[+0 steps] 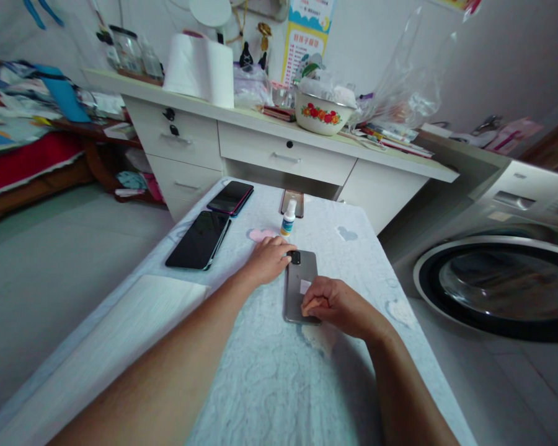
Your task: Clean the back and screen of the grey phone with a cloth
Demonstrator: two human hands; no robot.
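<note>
A grey smartphone (309, 269) lies on its front on the cloth-covered table, its camera block at the far end and a small white label (305, 286) on its back. My left hand (270, 260) holds the phone's far left corner, thumb and fingers against the edge. The fingers of my right hand (335, 303) are closed over the near end, pinching a small orange piece (309, 306) against the back. Whether that piece is cloth or sponge I cannot tell. Just beyond the phone stands a small white spray bottle (288, 218).
Two dark-screened devices, a tablet (199, 240) and a phone stack (231, 197), lie at the left. Another phone (297, 201) lies behind the bottle. A folded white cloth (162, 303) is on the near left. Beyond are a white desk (255, 142) and a washing machine (497, 204).
</note>
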